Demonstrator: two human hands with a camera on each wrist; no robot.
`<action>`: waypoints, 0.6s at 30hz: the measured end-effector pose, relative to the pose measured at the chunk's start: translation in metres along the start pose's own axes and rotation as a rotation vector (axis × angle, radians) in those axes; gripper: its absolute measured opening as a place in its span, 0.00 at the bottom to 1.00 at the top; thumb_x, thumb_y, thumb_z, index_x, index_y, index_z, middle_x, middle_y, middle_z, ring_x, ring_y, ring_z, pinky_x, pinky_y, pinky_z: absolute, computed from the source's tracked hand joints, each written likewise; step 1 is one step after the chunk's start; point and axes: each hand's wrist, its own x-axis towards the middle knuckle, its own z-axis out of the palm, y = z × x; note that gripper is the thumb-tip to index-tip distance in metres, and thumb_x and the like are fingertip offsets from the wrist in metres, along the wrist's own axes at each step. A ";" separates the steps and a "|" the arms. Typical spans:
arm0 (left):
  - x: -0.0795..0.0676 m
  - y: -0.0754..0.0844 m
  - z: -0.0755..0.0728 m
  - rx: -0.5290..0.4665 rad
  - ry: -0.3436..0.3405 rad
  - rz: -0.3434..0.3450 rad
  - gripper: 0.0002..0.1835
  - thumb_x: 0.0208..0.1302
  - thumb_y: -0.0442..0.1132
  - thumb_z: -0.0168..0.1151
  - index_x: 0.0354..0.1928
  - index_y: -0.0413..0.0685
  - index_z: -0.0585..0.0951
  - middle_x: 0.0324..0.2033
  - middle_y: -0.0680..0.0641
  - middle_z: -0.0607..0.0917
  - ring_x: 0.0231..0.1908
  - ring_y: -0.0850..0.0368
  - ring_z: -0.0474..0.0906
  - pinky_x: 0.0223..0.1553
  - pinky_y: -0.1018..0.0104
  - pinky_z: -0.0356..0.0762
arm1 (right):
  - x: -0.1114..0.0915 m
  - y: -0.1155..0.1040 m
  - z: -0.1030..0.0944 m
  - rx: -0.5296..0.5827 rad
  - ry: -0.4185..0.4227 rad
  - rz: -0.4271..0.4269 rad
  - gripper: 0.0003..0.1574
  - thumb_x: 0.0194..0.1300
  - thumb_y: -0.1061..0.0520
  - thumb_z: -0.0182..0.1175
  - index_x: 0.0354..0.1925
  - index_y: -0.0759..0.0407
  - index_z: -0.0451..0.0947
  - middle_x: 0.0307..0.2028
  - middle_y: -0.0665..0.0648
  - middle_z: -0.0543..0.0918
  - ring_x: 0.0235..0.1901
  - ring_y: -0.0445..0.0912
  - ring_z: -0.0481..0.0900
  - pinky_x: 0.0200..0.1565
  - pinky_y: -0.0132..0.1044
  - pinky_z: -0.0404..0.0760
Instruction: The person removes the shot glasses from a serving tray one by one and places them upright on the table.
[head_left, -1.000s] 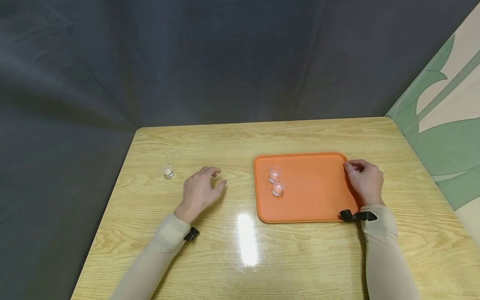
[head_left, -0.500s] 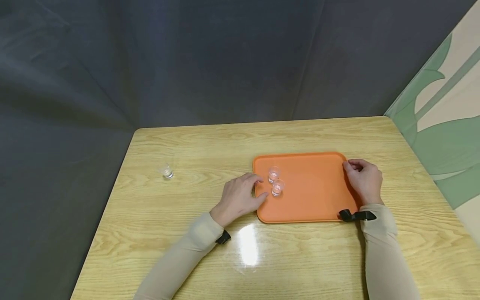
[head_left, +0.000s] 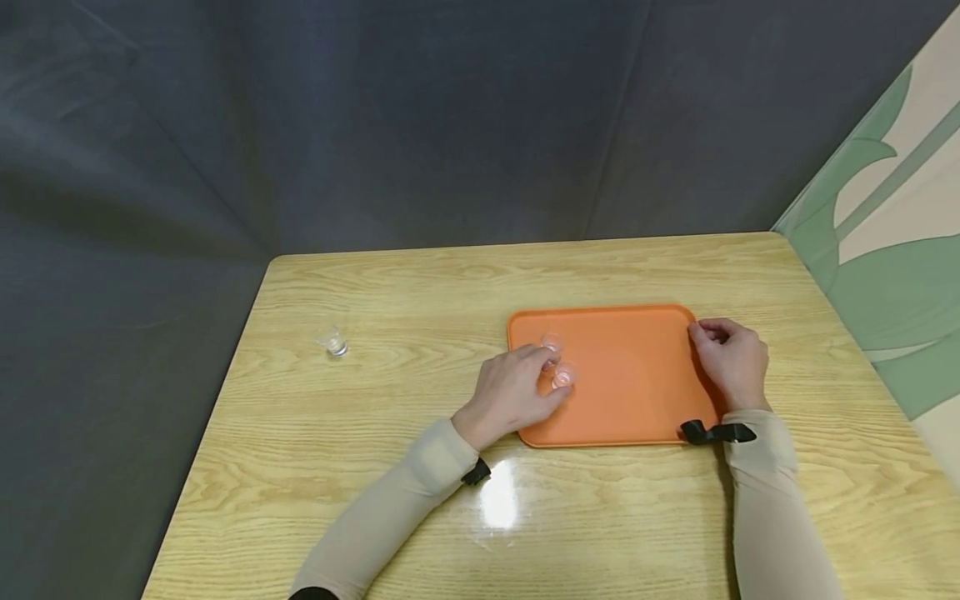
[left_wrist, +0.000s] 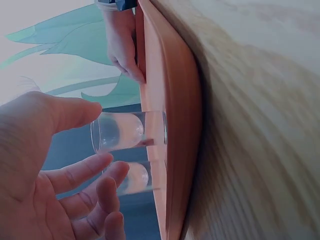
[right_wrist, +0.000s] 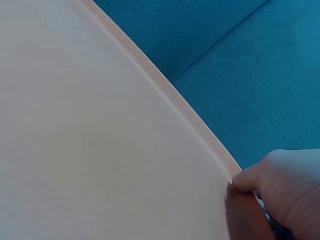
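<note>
My left hand reaches over the left edge of the orange tray. Its thumb and index finger pinch the rim of a small clear shot glass, whose base is at the tray floor in the left wrist view; the other fingers are loosely bent. Just behind that one, a second shot glass stands on the tray, partly hidden by the fingers in the head view. At the tray's right side my right hand pinches the rim, thumb on the inner face.
A third clear shot glass stands on the wooden table, towards its left side. A dark curtain hangs along the back and left, and a green-leaf patterned surface lies beyond the right edge.
My left hand has moved right from the bare table to the tray and now grips the nearer shot glass, which has shifted slightly right. The right hand has stayed at the tray's rim.
</note>
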 end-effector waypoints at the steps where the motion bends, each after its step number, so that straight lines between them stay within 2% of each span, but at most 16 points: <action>1: 0.001 0.001 0.001 0.004 -0.002 0.002 0.18 0.68 0.59 0.68 0.50 0.56 0.87 0.37 0.55 0.88 0.30 0.61 0.81 0.26 0.70 0.70 | 0.000 0.000 0.000 -0.002 0.001 -0.003 0.31 0.78 0.41 0.58 0.56 0.66 0.86 0.44 0.65 0.87 0.37 0.47 0.77 0.39 0.35 0.70; 5: 0.005 0.005 0.004 0.012 -0.020 -0.003 0.23 0.68 0.59 0.69 0.57 0.55 0.87 0.41 0.55 0.90 0.30 0.60 0.83 0.25 0.70 0.72 | 0.001 0.001 0.001 -0.003 0.004 -0.009 0.30 0.78 0.41 0.58 0.56 0.65 0.87 0.42 0.63 0.87 0.35 0.44 0.76 0.39 0.34 0.70; 10: 0.008 0.008 0.007 0.003 -0.030 -0.010 0.22 0.68 0.58 0.68 0.56 0.55 0.87 0.43 0.55 0.92 0.31 0.59 0.85 0.25 0.69 0.73 | 0.002 0.001 0.002 -0.001 0.003 -0.005 0.30 0.78 0.40 0.59 0.55 0.64 0.87 0.39 0.58 0.86 0.34 0.44 0.76 0.38 0.33 0.71; 18: 0.009 0.008 0.006 0.023 -0.033 0.001 0.19 0.71 0.58 0.66 0.55 0.56 0.87 0.42 0.56 0.92 0.31 0.59 0.85 0.26 0.69 0.73 | 0.002 0.002 0.001 -0.006 0.011 -0.004 0.30 0.78 0.40 0.58 0.55 0.65 0.87 0.41 0.61 0.87 0.35 0.44 0.76 0.39 0.33 0.71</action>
